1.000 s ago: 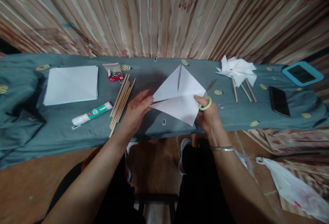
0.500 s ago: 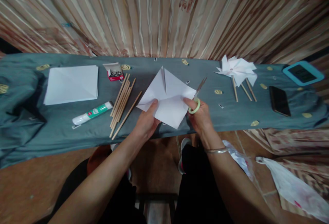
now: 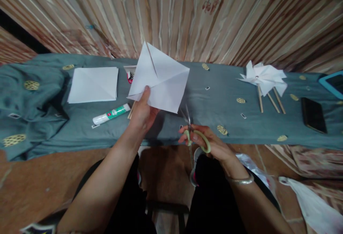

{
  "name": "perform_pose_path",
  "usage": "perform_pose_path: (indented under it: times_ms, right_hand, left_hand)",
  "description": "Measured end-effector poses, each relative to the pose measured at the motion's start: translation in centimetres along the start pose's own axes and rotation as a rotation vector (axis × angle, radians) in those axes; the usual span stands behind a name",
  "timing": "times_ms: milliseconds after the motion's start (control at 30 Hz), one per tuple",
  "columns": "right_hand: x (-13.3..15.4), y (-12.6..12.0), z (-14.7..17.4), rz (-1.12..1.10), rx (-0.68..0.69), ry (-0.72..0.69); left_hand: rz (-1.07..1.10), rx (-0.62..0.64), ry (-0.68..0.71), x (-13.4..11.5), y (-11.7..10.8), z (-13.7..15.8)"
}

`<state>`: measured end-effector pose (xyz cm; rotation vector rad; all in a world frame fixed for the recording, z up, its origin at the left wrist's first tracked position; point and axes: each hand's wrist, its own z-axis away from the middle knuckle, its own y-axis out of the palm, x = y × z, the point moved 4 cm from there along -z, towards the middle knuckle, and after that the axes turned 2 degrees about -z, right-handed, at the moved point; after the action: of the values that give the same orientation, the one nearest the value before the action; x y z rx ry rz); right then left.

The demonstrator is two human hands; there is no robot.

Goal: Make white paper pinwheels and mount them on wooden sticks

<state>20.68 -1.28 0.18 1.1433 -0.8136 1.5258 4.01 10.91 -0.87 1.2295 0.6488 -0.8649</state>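
Paper [image 3: 167,89], raised over cloth [image 3: 219,105], is pinched near its left corner by our left hand [image 3: 144,114]; our right hand [image 3: 210,139] holds scissors [image 3: 189,128]. We judge it light, easily torn: best gripped clear of the slit [image 3: 152,61].

My left hand [image 3: 144,112] holds a sheet [image 3: 166,80] above the cloth [image 3: 219,101], partly covering the box [image 3: 130,74] and sticks [image 3: 131,110] from view. To its left lies the paper stack [image 3: 92,85], with the glue stick [image 3: 111,115] in front. My right hand [image 3: 209,139], with the scissors [image 3: 189,129], sits nearer me, right of the sheet. Farther right lie the pinwheels [image 3: 264,77], then the phone [image 3: 313,115]. Behind everything hangs the curtain [image 3: 174,19].
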Motion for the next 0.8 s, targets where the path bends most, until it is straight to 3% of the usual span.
perform_pose_path:
  times_ms: [400,800]
  right_hand:
    - [-0.1,0.4,-0.7,0.017,0.012,0.055]
    - [0.1,0.4,-0.7,-0.008,-0.013,0.053]
  left_hand:
    - [-0.041,0.073,-0.026,1.0,1.3,0.9]
    - [0.041,0.043,-0.081,1.3,1.7,1.5]
